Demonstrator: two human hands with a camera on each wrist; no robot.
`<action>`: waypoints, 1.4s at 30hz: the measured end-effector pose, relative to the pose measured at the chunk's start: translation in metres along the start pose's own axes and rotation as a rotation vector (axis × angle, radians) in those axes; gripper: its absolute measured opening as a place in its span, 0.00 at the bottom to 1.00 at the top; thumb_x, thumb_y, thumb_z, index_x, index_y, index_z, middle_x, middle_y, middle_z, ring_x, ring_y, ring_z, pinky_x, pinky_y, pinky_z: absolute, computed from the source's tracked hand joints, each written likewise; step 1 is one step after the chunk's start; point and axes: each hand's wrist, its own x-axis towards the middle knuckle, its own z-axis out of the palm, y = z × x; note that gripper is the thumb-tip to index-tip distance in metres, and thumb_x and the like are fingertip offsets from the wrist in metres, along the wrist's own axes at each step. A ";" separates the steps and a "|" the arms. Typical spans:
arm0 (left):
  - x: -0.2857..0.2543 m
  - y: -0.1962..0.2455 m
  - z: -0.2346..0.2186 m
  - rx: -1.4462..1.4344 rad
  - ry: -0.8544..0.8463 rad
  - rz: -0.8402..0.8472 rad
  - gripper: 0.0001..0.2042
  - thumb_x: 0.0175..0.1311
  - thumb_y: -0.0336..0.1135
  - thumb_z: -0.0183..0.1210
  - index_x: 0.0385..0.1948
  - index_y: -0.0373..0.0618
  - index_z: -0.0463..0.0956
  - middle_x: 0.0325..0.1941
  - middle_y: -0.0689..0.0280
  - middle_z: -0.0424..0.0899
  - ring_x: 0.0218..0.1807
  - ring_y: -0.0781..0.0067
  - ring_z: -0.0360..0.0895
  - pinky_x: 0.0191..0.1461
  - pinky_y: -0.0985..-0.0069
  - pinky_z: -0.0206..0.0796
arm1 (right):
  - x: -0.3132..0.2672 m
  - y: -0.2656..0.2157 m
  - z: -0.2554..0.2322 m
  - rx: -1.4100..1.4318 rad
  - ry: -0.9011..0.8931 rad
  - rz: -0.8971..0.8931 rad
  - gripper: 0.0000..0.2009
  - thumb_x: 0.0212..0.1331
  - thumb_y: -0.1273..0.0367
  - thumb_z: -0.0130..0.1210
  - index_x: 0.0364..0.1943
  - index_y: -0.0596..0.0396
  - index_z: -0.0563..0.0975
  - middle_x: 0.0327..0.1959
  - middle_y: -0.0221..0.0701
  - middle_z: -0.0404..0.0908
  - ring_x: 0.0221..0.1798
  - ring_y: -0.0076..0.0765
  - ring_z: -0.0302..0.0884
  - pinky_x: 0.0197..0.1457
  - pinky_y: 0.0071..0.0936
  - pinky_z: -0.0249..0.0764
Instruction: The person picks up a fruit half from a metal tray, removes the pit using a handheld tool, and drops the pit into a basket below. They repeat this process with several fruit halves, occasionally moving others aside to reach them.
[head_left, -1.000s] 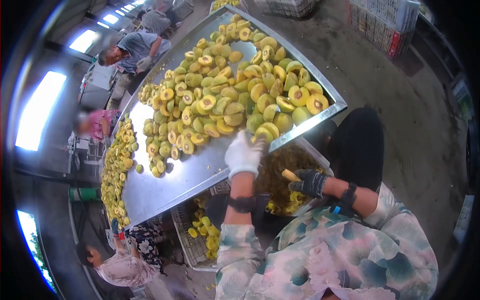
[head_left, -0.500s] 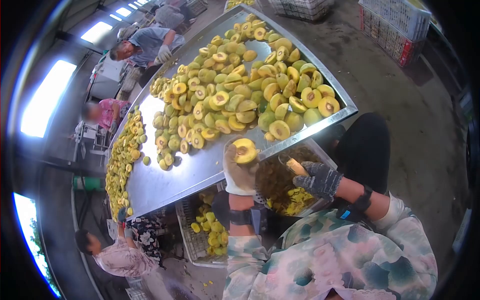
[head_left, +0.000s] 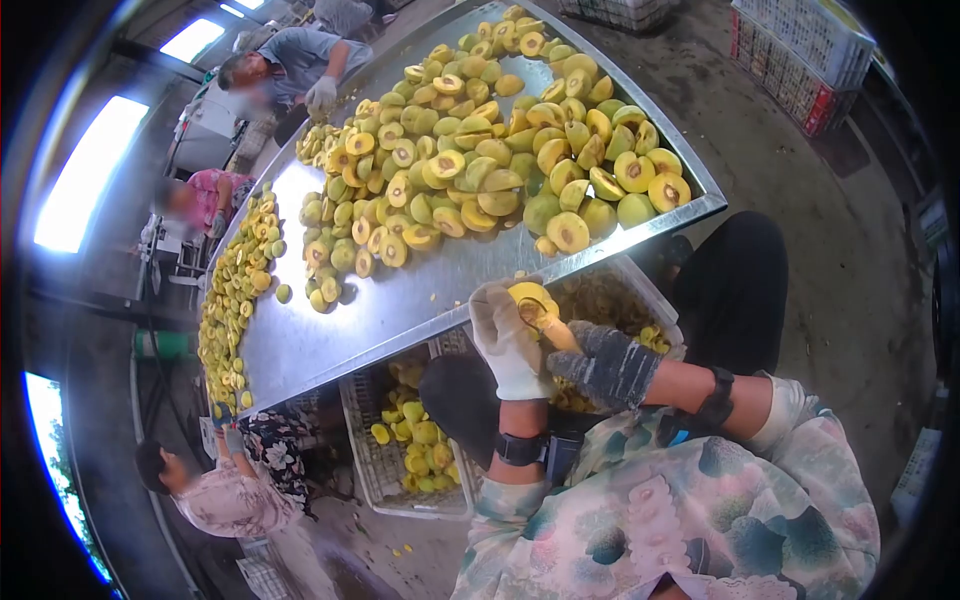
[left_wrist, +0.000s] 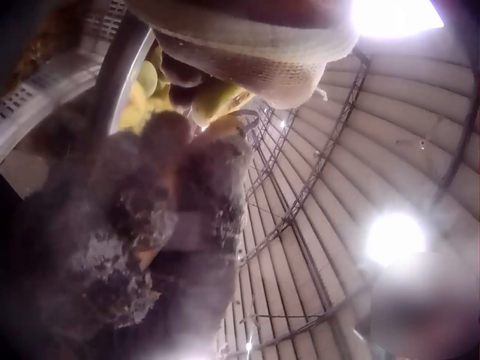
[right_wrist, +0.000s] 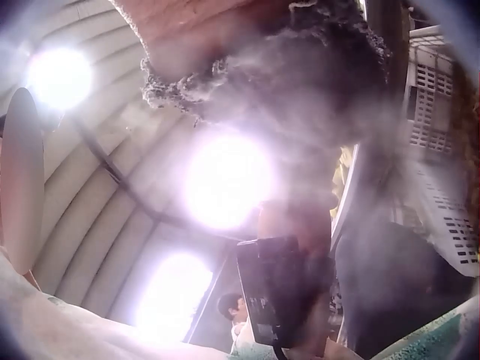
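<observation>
L hand [head_left: 508, 343] holds the fruit half [head_left: 530, 297], R hand [head_left: 608, 367] grips the wooden-handled tool [head_left: 559, 334], both close together, w/ tabletop [head_left: 385, 318] just beyond. Tool's long axis runs fwd-left from R hand to fruit half's cut face; contact, I can't tell.

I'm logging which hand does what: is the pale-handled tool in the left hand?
No: in the head view, the right hand grips the pale-handled tool, while the left hand holds a halved fruit.

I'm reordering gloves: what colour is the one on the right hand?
The glove is dark grey with lighter flecks; it shows best in the head view.
</observation>
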 end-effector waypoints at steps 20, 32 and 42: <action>-0.014 0.000 -0.003 0.131 -0.103 0.136 0.24 0.68 0.52 0.41 0.36 0.34 0.72 0.30 0.57 0.79 0.26 0.70 0.75 0.28 0.78 0.69 | -0.011 0.042 -0.011 1.307 -0.739 0.555 0.14 0.59 0.58 0.53 0.41 0.54 0.73 0.25 0.29 0.76 0.22 0.25 0.73 0.20 0.21 0.68; -0.008 0.048 -0.109 0.336 0.320 0.117 0.14 0.66 0.41 0.46 0.37 0.39 0.73 0.35 0.62 0.79 0.33 0.70 0.77 0.29 0.77 0.72 | 0.016 0.111 -0.014 -0.049 -0.397 0.173 0.16 0.57 0.58 0.54 0.42 0.53 0.73 0.23 0.28 0.74 0.17 0.25 0.70 0.18 0.23 0.65; 0.025 0.075 -0.179 1.603 0.314 -0.025 0.12 0.58 0.37 0.57 0.43 0.47 0.76 0.43 0.62 0.79 0.39 0.59 0.76 0.47 0.66 0.69 | 0.004 0.083 -0.039 0.077 -0.231 0.437 0.21 0.58 0.55 0.52 0.42 0.61 0.75 0.29 0.40 0.78 0.33 0.37 0.75 0.38 0.31 0.68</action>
